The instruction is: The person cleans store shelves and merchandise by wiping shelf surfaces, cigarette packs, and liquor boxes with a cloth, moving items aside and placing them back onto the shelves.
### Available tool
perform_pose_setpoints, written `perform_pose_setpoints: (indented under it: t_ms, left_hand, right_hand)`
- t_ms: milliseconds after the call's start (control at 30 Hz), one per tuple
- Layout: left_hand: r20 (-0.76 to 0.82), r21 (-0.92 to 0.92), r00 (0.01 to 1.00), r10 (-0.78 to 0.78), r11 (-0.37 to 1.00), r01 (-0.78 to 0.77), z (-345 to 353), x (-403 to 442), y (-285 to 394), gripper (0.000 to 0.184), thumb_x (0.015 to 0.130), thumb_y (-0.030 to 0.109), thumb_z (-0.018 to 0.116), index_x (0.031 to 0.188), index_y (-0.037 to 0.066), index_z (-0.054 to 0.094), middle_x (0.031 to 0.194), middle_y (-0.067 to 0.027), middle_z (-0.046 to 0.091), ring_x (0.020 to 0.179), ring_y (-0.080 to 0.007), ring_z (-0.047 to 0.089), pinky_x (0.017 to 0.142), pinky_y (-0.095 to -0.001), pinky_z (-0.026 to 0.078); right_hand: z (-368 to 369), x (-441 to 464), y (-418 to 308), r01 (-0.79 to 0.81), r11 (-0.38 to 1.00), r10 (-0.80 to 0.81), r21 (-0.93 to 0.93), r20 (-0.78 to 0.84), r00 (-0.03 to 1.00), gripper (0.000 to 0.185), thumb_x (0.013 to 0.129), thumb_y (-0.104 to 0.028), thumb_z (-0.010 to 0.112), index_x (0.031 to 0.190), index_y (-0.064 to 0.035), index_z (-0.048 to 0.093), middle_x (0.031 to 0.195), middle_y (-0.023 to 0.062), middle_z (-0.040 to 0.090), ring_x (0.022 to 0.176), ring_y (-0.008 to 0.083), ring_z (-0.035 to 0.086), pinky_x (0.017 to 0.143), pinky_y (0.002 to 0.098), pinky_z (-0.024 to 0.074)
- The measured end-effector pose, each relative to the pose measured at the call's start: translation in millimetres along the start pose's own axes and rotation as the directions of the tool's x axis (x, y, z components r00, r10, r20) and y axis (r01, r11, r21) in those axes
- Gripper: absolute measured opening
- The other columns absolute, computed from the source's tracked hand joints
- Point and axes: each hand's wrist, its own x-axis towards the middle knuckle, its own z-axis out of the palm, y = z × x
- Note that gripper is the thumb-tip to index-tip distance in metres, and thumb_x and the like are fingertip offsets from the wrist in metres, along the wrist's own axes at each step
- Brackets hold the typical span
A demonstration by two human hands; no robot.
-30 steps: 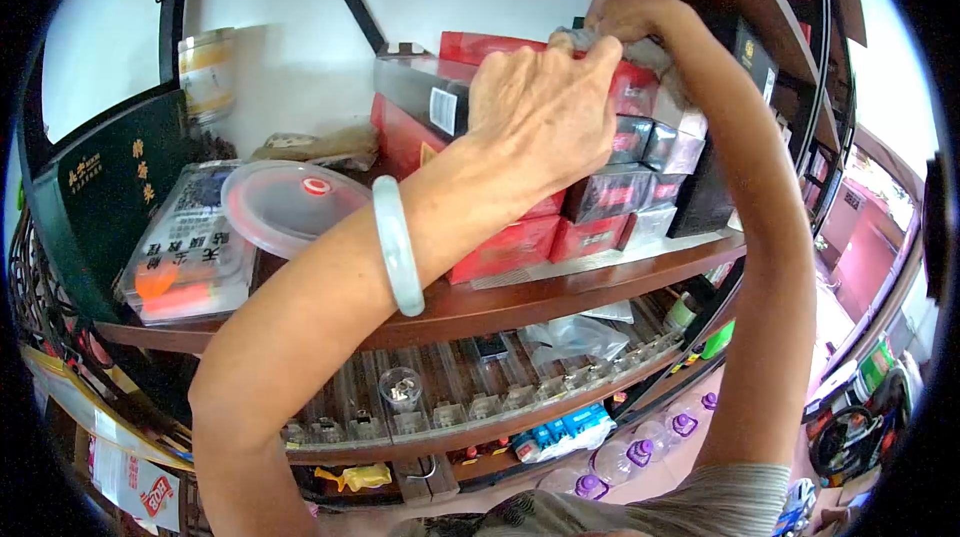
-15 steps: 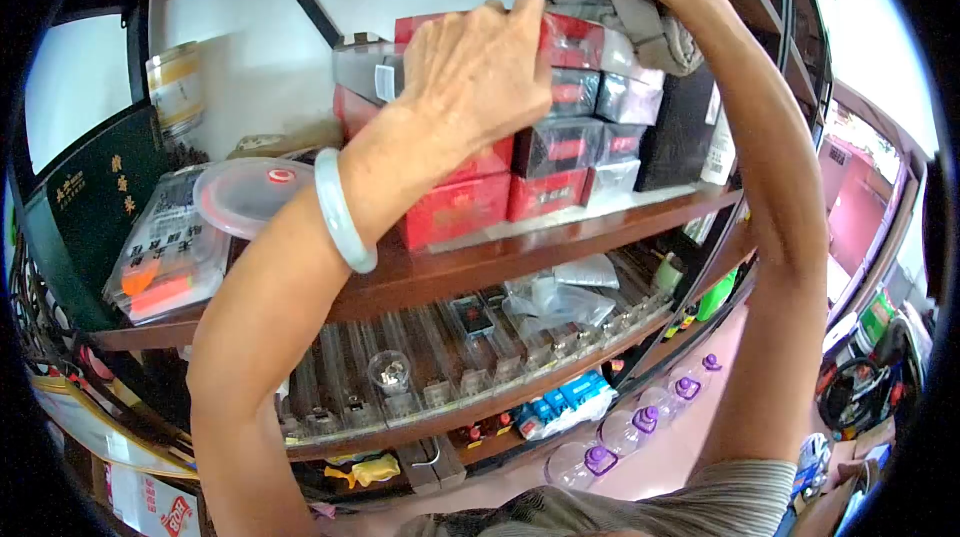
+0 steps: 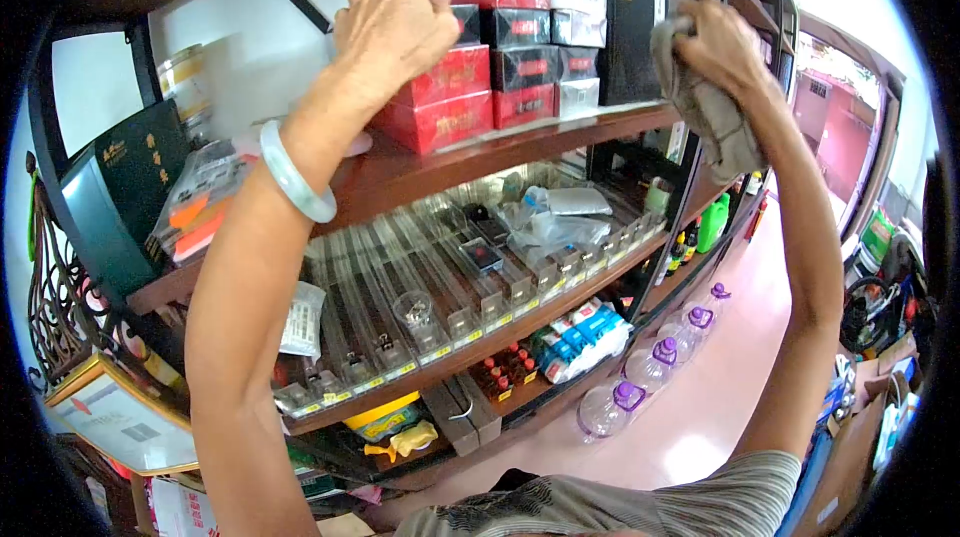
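Note:
Wearing a pale green bangle (image 3: 297, 173), my left arm reaches up to the upper shelf. My left hand (image 3: 395, 25) has its fingers curled in front of stacked red boxes (image 3: 445, 97); whether it grips anything is hidden. To the right, my right hand (image 3: 722, 45) is closed on a grey-brown cloth (image 3: 712, 117), which hangs beside the shelf's right end. Between my hands stand stacked black boxes (image 3: 521, 67), white boxes (image 3: 577, 12) and a tall black box (image 3: 625, 17).
Below the upper shelf (image 3: 420, 169) is a slotted display shelf (image 3: 480, 307) with a clear cup (image 3: 413, 310) and plastic bags (image 3: 555, 227). Large clear bottles (image 3: 605, 412) with purple caps stand on the pink floor. A dark green box (image 3: 125, 177) is at the left.
My right hand has pulled the cloth off the top of the boxes, out to the right and down. My left hand has moved left, and the view has shifted right.

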Motion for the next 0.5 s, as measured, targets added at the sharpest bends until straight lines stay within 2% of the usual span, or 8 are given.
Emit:
perform_pose_setpoints:
  t_ms: [33, 100, 133, 167, 267, 367, 467, 500]
  left_hand:
    - [0.046, -0.007, 0.998, -0.051, 0.999, 0.051, -6, -3, 0, 0.041, 0.081, 0.029, 0.048, 0.104, -0.006, 0.051, 0.095, -0.03, 0.059, 0.093, -0.0431, 0.058, 0.084, -0.0503, 0.043]
    - [0.111, -0.032, 0.988, -0.109, 0.993, 0.113, -10, -3, -6, 0.05, 0.082, 0.032, 0.048, 0.117, -0.003, 0.046, 0.109, -0.029, 0.055, 0.104, -0.0415, 0.053, 0.092, -0.0451, 0.039]
    - [0.138, -0.043, 0.981, -0.136, 0.989, 0.143, -12, -1, -9, 0.055, 0.082, 0.034, 0.048, 0.123, -0.002, 0.044, 0.116, -0.0285, 0.053, 0.11, -0.0407, 0.05, 0.097, -0.0425, 0.037]
    - [0.113, -0.085, 0.986, -0.124, 0.987, 0.134, -10, 1, -14, 0.056, 0.081, 0.035, 0.05, 0.122, -0.002, 0.046, 0.116, -0.0283, 0.053, 0.11, -0.0393, 0.051, 0.096, -0.0404, 0.037]
    - [0.096, -0.098, 0.995, -0.03, 0.994, 0.04, -13, 8, -12, 0.054, 0.08, 0.035, 0.054, 0.118, -0.003, 0.051, 0.115, -0.026, 0.055, 0.109, -0.0366, 0.053, 0.094, -0.0376, 0.04]
    - [0.154, -0.161, 0.984, 0.092, 0.985, -0.067, -7, 23, -7, 0.051, 0.078, 0.035, 0.059, 0.113, -0.002, 0.055, 0.111, -0.0231, 0.058, 0.106, -0.0343, 0.055, 0.092, -0.0363, 0.041]
    - [0.097, -0.141, 0.985, 0.145, 0.981, -0.13, 8, 26, 8, 0.049, 0.076, 0.034, 0.063, 0.109, -0.001, 0.058, 0.106, -0.021, 0.061, 0.102, -0.033, 0.058, 0.09, -0.0362, 0.043]
    - [0.029, -0.009, 0.972, 0.234, 0.972, -0.234, 17, 29, 9, 0.057, 0.072, 0.033, 0.068, 0.117, 0.001, 0.053, 0.113, -0.021, 0.057, 0.107, -0.0341, 0.053, 0.094, -0.0378, 0.04]
  right_hand:
    - [10, -14, -5, -0.008, 1.0, 0.009, -0.014, 0.052, 0.999, 0.038, 0.069, -0.025, 0.052, 0.095, 0.0006, 0.063, 0.094, 0.0266, 0.059, 0.087, 0.0392, 0.06, 0.079, 0.0455, 0.0486]
    - [28, -35, -15, -0.029, 0.999, 0.031, -0.014, 0.191, 0.981, 0.038, 0.067, -0.023, 0.054, 0.095, 0.0007, 0.061, 0.095, 0.024, 0.058, 0.087, 0.0394, 0.06, 0.078, 0.0448, 0.049]
    - [39, -46, -19, -0.017, 0.999, 0.01, 0.032, 0.192, 0.981, 0.033, 0.066, -0.02, 0.055, 0.091, 0.0007, 0.061, 0.091, 0.0225, 0.058, 0.085, 0.038, 0.06, 0.075, 0.0449, 0.0495]
    - [51, -53, -21, 0.026, 0.999, -0.034, 0.043, 0.192, 0.981, 0.031, 0.065, -0.019, 0.056, 0.089, -0.0001, 0.06, 0.09, 0.0217, 0.057, 0.083, 0.0376, 0.06, 0.073, 0.0451, 0.0494]
    - [77, -62, -26, 0.117, 0.987, -0.131, 0.111, 0.123, 0.984, 0.028, 0.064, -0.017, 0.058, 0.087, -0.0024, 0.059, 0.085, 0.019, 0.056, 0.078, 0.0366, 0.058, 0.069, 0.0451, 0.0485]
    - [79, -55, -28, 0.175, 0.958, -0.192, 0.228, 0.055, 0.98, 0.034, 0.064, -0.013, 0.057, 0.097, -0.0044, 0.055, 0.086, 0.0186, 0.055, 0.08, 0.0376, 0.057, 0.069, 0.0456, 0.0471]
    - [84, -45, -26, 0.237, 0.903, -0.246, 0.357, -0.022, 0.969, 0.049, 0.064, -0.009, 0.054, 0.112, -0.0044, 0.05, 0.086, 0.0221, 0.059, 0.084, 0.0404, 0.057, 0.074, 0.0467, 0.0459]
    - [88, -40, -23, 0.255, 0.878, -0.265, 0.405, -0.033, 0.964, 0.052, 0.063, -0.008, 0.054, 0.115, -0.0041, 0.049, 0.085, 0.0229, 0.06, 0.084, 0.0408, 0.058, 0.075, 0.0466, 0.0457]
